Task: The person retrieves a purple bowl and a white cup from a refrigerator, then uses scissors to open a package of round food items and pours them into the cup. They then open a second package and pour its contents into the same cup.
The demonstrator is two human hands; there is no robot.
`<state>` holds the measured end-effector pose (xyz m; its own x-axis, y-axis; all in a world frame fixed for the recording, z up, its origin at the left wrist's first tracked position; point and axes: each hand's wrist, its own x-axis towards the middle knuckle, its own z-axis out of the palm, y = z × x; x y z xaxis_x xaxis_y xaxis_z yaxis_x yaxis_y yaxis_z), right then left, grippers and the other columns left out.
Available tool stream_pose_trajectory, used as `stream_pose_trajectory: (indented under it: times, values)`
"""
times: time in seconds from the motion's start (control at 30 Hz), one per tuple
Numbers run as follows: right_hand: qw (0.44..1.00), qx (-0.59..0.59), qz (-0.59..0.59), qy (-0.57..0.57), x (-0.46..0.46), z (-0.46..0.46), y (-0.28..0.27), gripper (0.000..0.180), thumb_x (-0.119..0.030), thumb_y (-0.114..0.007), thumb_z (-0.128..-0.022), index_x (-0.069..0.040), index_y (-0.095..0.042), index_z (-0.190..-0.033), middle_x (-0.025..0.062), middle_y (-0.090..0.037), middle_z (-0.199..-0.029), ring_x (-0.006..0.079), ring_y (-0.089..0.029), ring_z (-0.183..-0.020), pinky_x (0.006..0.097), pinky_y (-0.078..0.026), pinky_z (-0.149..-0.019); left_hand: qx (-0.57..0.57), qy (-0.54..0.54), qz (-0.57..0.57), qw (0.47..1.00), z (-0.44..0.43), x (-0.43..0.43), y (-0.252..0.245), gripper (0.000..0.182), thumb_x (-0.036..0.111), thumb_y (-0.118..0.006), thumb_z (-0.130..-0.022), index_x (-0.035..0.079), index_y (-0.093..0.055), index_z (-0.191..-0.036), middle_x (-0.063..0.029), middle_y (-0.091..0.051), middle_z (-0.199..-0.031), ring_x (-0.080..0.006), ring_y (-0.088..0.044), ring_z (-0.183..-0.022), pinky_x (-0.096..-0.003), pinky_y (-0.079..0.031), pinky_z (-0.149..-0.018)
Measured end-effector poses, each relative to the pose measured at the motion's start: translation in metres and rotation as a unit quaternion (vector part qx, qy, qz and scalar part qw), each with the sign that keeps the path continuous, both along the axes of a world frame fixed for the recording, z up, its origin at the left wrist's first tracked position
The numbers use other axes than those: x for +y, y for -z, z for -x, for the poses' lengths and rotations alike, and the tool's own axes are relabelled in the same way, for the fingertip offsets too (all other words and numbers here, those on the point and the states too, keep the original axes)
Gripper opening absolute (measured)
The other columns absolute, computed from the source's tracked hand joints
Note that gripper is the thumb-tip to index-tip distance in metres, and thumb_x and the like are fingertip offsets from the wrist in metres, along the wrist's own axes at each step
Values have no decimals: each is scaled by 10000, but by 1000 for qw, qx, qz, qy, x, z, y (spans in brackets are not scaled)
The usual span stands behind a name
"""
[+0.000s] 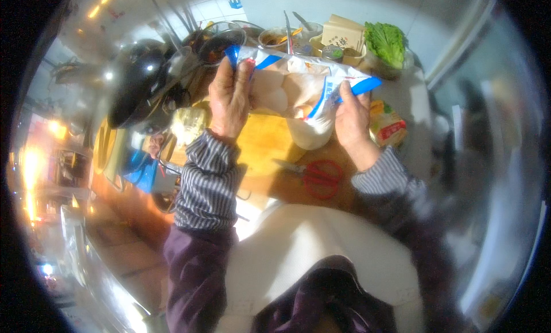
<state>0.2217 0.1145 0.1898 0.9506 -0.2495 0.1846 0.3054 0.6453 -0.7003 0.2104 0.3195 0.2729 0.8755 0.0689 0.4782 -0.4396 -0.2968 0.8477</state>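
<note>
A plastic food bag (286,85) with white and blue print is stretched between my two hands. Pale rounded shapes show on its face; whether they are contents or print, I cannot tell. My left hand (231,92) pinches the bag's left end, thumb toward me. At the right end, my right hand (353,113) grips the blue edge. Below the bag stands a white bowl (313,135), its top partly hidden. A yellow cutting board (269,139) lies under both. Closer to me, scissors with red handles (323,178) rest on the wooden table (357,199).
Leaf lettuce (385,44) fills a bowl at the back right, beside spice jars (332,52) and a paper box (343,34). A black wok (137,83) stands at the left. A yellow and red food packet (387,124) lies right of my right hand.
</note>
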Motion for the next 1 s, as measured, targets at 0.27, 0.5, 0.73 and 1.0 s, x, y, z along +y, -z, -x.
stream_pose_trajectory:
  times: [0.27,0.5,0.73,1.0]
  values:
    - [999,-18,-37,-24,0,-3,4,147,-120,-600,-926,-117,-597,-1073,-20,-601,-1065,104,-529,-993,294,-398,-907,-5,27,39,999,10,11,21,257,191,-465,-998,25,-498,-1191,-82,-582,-1052,-139,-564,-880,-265,-497,-731]
    - [999,-21,-38,-16,-1,-7,7,114,-120,-602,-926,-123,-615,-1039,-18,-609,-1036,101,-536,-971,293,-402,-903,30,-3,19,999,21,35,79,343,180,-423,-1005,-13,-453,-1287,-151,-560,-1156,-218,-568,-1006,-326,-476,-897]
    - [999,-7,-31,-26,-4,-7,8,126,-126,-597,-931,-95,-608,-1052,-12,-603,-1047,105,-531,-983,287,-402,-910,37,-38,99,994,15,39,96,100,53,-529,-946,-16,-551,-1014,-83,-602,-876,-137,-605,-733,-257,-530,-657]
    - [999,9,15,-51,-11,-9,4,212,-131,-567,-948,-75,-561,-1152,9,-594,-1105,110,-533,-1010,299,-421,-906,-22,-95,-11,995,-1,48,64,52,36,-521,-942,-10,-545,-948,-73,-555,-829,-129,-571,-667,-255,-518,-562]
